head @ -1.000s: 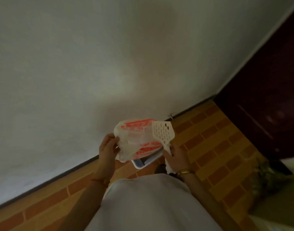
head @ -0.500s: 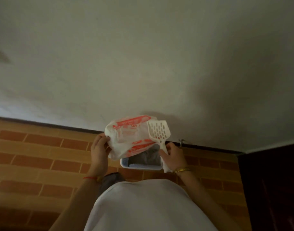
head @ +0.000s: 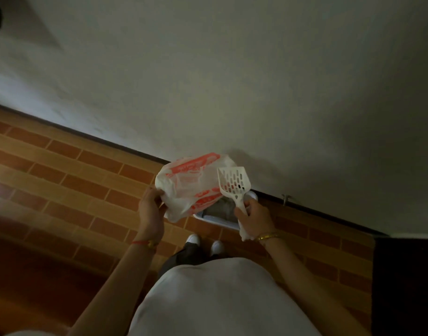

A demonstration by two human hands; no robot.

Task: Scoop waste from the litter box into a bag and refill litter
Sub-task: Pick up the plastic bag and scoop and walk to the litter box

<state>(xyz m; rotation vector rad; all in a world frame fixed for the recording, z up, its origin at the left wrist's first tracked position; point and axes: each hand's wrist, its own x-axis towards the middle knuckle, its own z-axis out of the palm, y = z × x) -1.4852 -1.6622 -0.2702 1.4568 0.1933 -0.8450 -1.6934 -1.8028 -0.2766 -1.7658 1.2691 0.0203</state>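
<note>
Newly in view, white shoes [head: 193, 238] stand just near of the litter box [head: 216, 221] on the brick floor [head: 86, 178] against the wall [head: 232, 93]. Above it the left hand [head: 151, 209] grasps the bag [head: 188, 187], the right hand [head: 253, 218] grips the scoop [head: 234, 181] by its handle

We see a dim scene; the pale plaster wall [head: 208, 69] darkens rightward; a soft shadow lies beyond the white red-printed plastic bag [head: 188, 183]; edges bow.

Both forearms reach forward and down; left hand [head: 151, 207] pinches the edge of the plastic bag [head: 183, 187]; right hand [head: 254, 219], fingers curled, grips the litter scoop [head: 233, 181] by its handle; bracelets circle both wrists.
</note>
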